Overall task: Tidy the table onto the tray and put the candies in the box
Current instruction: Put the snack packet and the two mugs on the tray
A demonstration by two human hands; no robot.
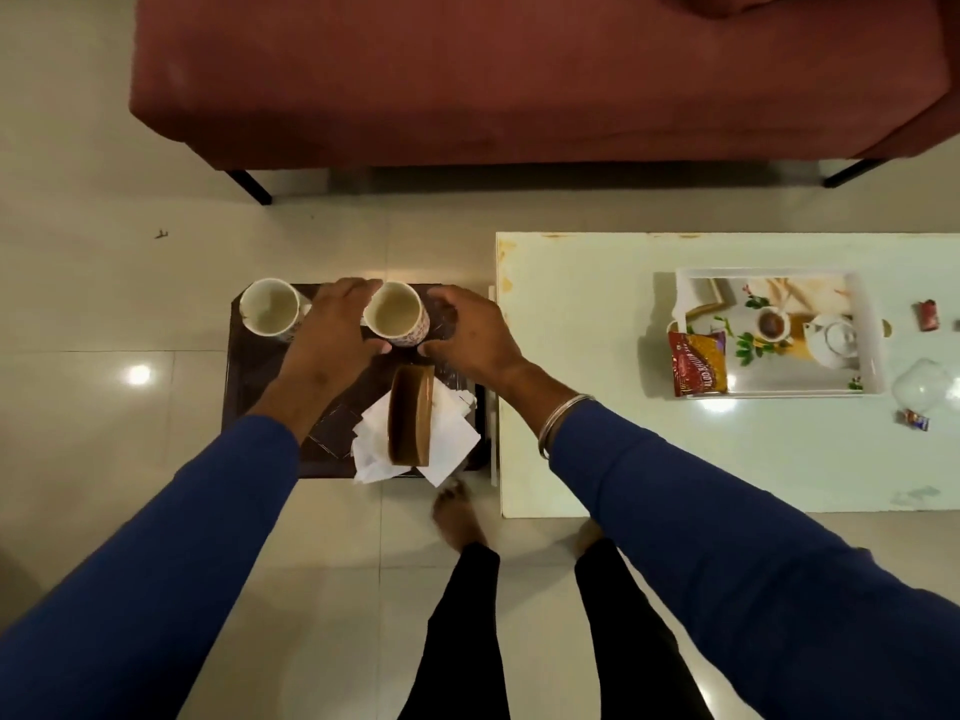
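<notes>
Head view: a dark tray is seen on a low stand beside the white tabletop. Two cups stand along the tray's far side. The left cup is untouched. The right cup is flanked by both hands: the left hand is curved against its left side, the right hand against its right side, fingers bent round the wall. Whether the cup is lifted or resting on the tray cannot be told. A brown napkin holder with loose white napkins lies at the tray's near edge.

The candies remain on the tabletop: one red candy beyond the box's right end, another wrapped candy near a clear glass lid. The white box, with a printed tea scene inside, holds a red snack packet leaning over its left wall.

Risks, as judged: liquid appears to be in both cups, so a tilt or a knock against the left cup may spill it onto the napkins. The napkins overhang the tray edge and may slide off.

Surface and room: pale glossy floor tiles with lamp glare; a rust-red sofa on dark legs beyond; a bare foot beside the tabletop.
</notes>
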